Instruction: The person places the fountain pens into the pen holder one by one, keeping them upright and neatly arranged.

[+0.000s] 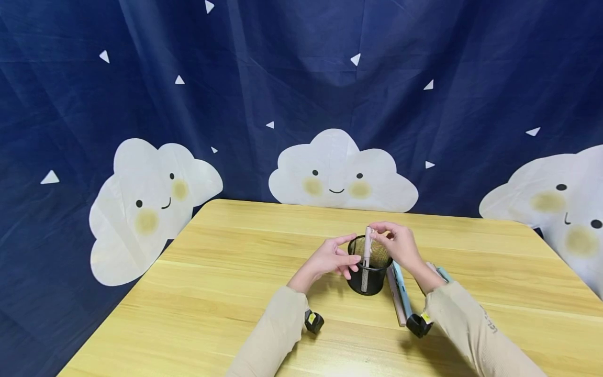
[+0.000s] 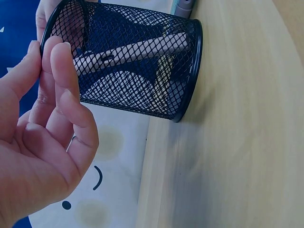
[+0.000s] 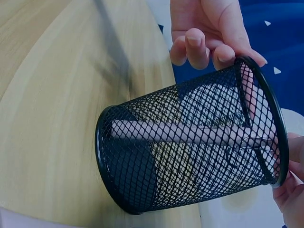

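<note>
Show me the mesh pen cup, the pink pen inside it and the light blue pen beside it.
Mesh pen cup (image 1: pixel 376 281): head view, front wall.
Pink pen (image 1: pixel 367 248): head view, upper part.
Light blue pen (image 1: pixel 402 289): head view, mid-barrel.

On the table (image 1: pixel 235 262) before you stands the pen cup (image 1: pixel 365 287), with one pen (image 1: pixel 368 241) inside it. Your left hand (image 1: pixel 330 257) is at the cup's left side, your right hand (image 1: pixel 398 244) at the pen's upper end. Two pens (image 1: pixel 402 289) lie just right of the cup, more pens (image 1: pixel 444 274) farther right; the curtain (image 1: pixel 306 94) hangs behind the table.
</note>
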Demonstrator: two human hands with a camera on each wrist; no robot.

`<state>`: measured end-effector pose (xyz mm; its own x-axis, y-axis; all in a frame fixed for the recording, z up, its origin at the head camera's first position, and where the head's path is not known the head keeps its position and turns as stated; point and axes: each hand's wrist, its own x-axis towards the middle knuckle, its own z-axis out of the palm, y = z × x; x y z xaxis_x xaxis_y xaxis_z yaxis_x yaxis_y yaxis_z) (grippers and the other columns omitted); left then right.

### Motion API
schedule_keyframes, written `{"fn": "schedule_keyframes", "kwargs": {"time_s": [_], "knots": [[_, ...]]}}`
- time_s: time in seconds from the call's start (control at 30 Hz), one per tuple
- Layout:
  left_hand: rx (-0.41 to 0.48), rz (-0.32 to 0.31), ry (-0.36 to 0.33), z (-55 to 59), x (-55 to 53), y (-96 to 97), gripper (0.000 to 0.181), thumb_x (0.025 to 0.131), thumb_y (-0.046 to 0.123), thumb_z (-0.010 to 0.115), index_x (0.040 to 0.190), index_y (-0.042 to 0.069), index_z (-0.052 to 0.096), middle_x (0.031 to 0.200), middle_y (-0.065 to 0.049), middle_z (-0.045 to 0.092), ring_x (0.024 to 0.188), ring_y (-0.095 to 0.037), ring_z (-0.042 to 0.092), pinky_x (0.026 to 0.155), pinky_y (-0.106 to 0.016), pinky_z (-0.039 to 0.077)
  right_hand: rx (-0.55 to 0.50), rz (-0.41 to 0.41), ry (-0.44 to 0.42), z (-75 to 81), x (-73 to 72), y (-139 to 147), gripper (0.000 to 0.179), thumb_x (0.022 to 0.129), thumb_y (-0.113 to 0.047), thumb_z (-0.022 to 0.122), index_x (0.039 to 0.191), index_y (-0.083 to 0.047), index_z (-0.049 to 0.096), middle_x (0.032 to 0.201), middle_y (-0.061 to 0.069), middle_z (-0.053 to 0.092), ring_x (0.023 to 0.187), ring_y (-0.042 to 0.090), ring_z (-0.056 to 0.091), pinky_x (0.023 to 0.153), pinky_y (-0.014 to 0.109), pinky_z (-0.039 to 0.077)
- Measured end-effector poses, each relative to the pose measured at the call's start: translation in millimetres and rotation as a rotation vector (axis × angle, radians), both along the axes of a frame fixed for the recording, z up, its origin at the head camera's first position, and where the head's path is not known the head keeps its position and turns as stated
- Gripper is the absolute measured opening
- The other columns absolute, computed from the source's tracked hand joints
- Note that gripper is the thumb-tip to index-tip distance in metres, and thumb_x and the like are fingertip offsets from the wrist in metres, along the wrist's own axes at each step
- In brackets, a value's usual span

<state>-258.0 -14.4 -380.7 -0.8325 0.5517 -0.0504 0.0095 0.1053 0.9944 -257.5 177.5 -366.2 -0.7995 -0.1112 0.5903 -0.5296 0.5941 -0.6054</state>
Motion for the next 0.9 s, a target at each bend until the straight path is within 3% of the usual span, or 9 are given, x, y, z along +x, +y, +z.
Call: {"fn": "schedule_keyframes", "kwargs": {"time_s": [0.23,0.47,0.7,0.9], "knots": [[0.011,0.005,0.004,-0.3,0.2,0.2,0.066,0.083,0.012,0.065,0.139,0.009,0.031,0.067,-0.01,0.065,0.045,-0.015,0.057,0.046,-0.028,0.045,-0.03,0.015,-0.066,-1.1,-1.9,1.5,0.017,0.08,-0.002,0.066,0.096,0.004,0.067,0.089,0.017,0.065,0.08,0.028,0.059,0.065,0.033,0.049],[0.013,0.006,0.002,-1.2,-0.1,0.3,0.066,0.082,0.012,0.065,0.139,0.009,0.032,0.066,-0.01,0.064,0.045,-0.016,0.057,0.045,-0.028,0.044,-0.052,0.021,-0.086,-3.3,-2.6,2.3,0.018,0.08,-0.002,0.066,0.097,0.005,0.066,0.09,0.018,0.065,0.081,0.029,0.06,0.064,0.026,0.049],[0.022,-0.002,0.005,-1.8,-0.8,0.2,0.065,0.083,0.012,0.064,0.139,0.008,0.031,0.066,-0.01,0.064,0.045,-0.015,0.057,0.045,-0.027,0.044,-0.102,0.058,-0.115,-3.5,0.5,2.7,0.025,0.082,-0.004,0.064,0.104,0.008,0.062,0.098,0.02,0.063,0.089,0.031,0.059,0.07,0.029,0.05],[0.026,-0.008,0.001,-1.0,-0.6,0.0,0.065,0.083,0.011,0.064,0.139,0.008,0.03,0.067,-0.011,0.064,0.045,-0.015,0.057,0.046,-0.027,0.044,-0.123,0.061,-0.115,-6.0,1.0,4.9,0.028,0.082,-0.004,0.063,0.108,0.008,0.06,0.099,0.021,0.063,0.089,0.031,0.06,0.068,0.018,0.048]]}}
